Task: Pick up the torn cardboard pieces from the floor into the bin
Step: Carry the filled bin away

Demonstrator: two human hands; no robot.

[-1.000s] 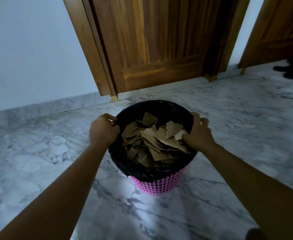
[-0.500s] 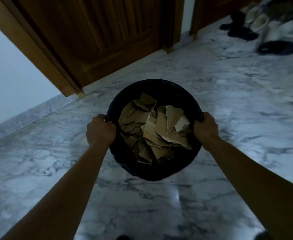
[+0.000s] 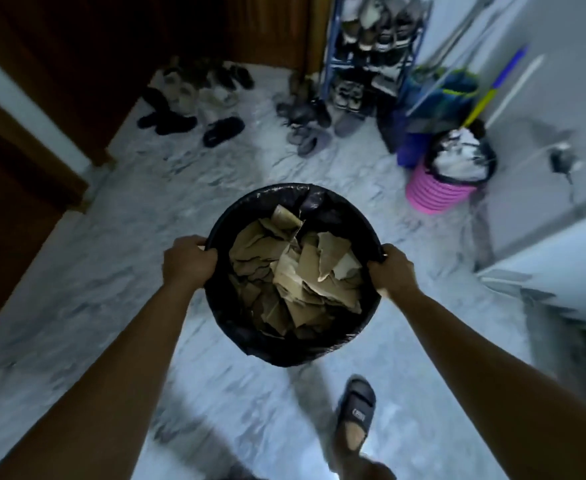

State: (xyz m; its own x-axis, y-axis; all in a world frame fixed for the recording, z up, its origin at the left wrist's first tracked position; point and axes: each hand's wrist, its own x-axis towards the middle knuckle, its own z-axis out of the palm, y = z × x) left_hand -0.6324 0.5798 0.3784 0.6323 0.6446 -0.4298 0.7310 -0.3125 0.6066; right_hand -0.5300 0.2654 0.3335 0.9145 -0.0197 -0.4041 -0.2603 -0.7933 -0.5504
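Observation:
A round bin (image 3: 336, 209) lined with a black bag hangs above the marble floor, held between both my hands. Several torn brown cardboard pieces (image 3: 295, 271) fill it, piled loosely up near the rim. My left hand (image 3: 189, 263) grips the rim on the left side. My right hand (image 3: 390, 270) grips the rim on the right side. No loose cardboard shows on the floor in this blurred view.
A second pink bin (image 3: 436, 195) with white rubbish stands at the right by the wall. A shoe rack (image 3: 371, 53), scattered shoes (image 3: 222, 129) and brooms (image 3: 471, 109) crowd the back. Wooden doors (image 3: 25, 109) run along the left. My sandalled foot (image 3: 353, 417) is below the bin.
Both hands have lifted the bin off the floor. The view has swung right, from the wooden door toward the shoe rack and the second pink bin.

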